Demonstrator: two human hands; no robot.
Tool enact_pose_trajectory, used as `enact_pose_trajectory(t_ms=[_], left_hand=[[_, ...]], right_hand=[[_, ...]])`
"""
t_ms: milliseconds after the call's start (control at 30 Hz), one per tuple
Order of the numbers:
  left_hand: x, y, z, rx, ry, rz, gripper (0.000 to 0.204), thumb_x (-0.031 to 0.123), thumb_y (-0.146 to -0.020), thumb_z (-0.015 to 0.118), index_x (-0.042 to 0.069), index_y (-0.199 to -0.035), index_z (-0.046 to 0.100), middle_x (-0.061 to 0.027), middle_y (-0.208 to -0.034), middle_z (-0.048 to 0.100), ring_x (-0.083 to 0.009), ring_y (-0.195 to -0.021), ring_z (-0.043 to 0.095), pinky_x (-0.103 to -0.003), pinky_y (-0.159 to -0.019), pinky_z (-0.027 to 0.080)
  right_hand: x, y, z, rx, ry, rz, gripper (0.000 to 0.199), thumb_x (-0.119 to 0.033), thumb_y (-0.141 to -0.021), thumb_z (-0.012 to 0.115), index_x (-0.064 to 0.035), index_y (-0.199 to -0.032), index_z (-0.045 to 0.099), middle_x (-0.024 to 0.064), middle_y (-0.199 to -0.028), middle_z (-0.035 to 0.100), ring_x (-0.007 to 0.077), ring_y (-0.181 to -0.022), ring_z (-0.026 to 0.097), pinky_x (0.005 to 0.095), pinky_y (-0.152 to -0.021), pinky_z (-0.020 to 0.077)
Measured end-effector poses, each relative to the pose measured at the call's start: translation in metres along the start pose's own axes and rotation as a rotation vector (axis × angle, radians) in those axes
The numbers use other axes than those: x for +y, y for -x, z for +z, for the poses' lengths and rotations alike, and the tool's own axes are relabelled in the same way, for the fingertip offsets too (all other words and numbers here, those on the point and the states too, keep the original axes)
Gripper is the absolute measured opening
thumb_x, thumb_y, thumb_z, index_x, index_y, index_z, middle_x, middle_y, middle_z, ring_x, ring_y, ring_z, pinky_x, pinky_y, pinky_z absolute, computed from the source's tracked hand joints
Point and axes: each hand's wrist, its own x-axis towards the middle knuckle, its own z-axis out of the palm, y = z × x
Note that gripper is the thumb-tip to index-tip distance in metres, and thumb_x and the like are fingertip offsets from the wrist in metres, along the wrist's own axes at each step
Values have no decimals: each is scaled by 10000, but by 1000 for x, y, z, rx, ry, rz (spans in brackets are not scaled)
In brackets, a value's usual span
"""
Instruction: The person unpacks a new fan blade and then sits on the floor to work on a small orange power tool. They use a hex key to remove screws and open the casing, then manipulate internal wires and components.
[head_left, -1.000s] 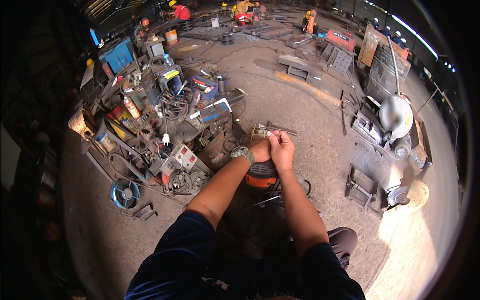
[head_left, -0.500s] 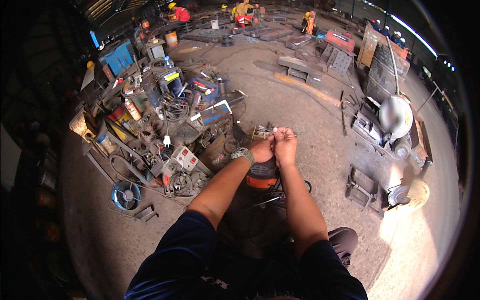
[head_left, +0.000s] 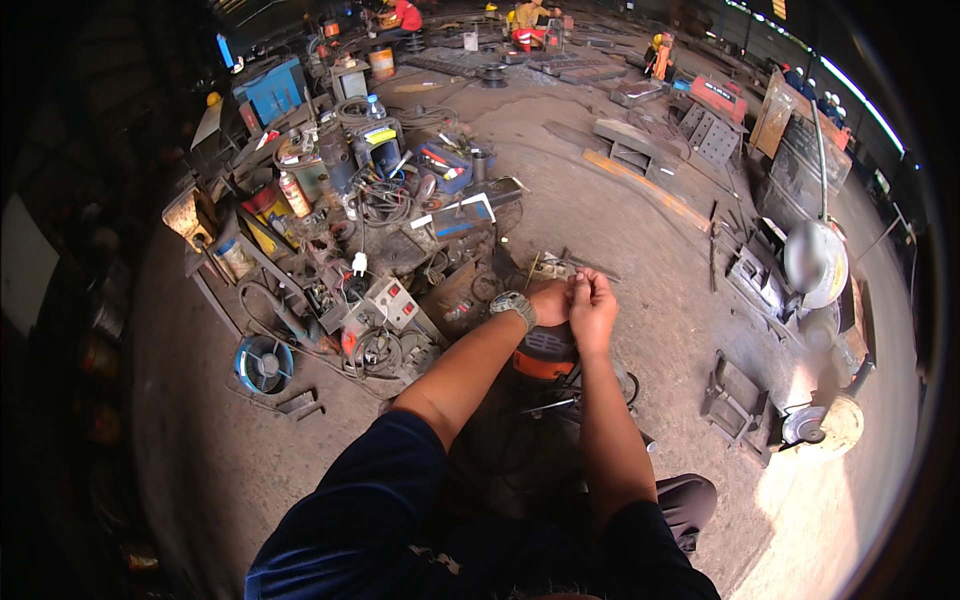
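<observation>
My left hand [head_left: 549,302], with a watch [head_left: 513,306] on its wrist, meets my right hand [head_left: 593,308] in front of me. The right fingers are pinched together at the tips; whatever small thing is between them is too small to make out. Most of the left fingers are hidden, but that hand looks curled closed against the right. Just below and behind both hands stands an orange and black machine [head_left: 543,362] with a vented top, partly covered by my forearms. Beyond the fingers, small metal parts [head_left: 552,266] lie on the floor.
To the left spreads a clutter of tools, cables [head_left: 383,203], a switch box [head_left: 393,303] and a blue round fan-like item [head_left: 264,364]. Cut-off machines [head_left: 815,265] and a steel bracket [head_left: 735,398] stand at right. Steel beams [head_left: 640,150] and other workers [head_left: 530,25] are farther off.
The whole scene has shifted right and slightly down in the view as my head turned. My hands stay together over the same spot, fingers still pinched.
</observation>
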Motion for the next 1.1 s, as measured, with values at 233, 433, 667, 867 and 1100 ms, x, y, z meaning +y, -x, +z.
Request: enact_pose_trajectory(t_ms=[233,433,667,867,1100], left_hand=[[-6,6,6,91,-7,-4,276,316,-934,626,75,-1055,681,-189,-1071,743,-404,-1038,700,-479,-891,556],[6,8,0,41,-41,-122,268,300,-926,633,89,-1083,685,-201,-1074,743,-413,-1031,702,-483,-882,553],[-15,5,11,164,66,95,322,355,-927,610,91,-1064,733,-180,-1074,764,-398,-1043,719,-498,-876,560],[-19,4,11,81,-34,-19,303,350,-944,594,129,-1112,717,-165,-1158,753,-385,-1083,710,-485,-885,559],[8,11,0,135,75,-110,269,317,-940,626,79,-1026,717,-211,-1096,750,-400,-1063,710,-481,-898,556]], right_hand=[[-16,-3,-5,-73,134,-3,150,-126,-1062,630,-14,-1054,729,61,-805,754,102,-674,686,287,-640,566],[-10,-20,0,-84,-332,261,160,-184,-1054,682,-50,-967,673,7,-701,660,66,-542,529,243,-512,451],[1,-6,1,-156,-47,-50,204,-209,-1027,729,-26,-939,720,-22,-738,669,40,-682,544,225,-641,479],[-11,-2,3,-109,-266,192,128,-144,-1045,688,-33,-983,707,-13,-783,693,48,-649,543,231,-614,481],[-6,-17,4,-139,-279,240,109,-132,-1045,687,-44,-980,687,-15,-764,670,47,-648,539,230,-609,471]])
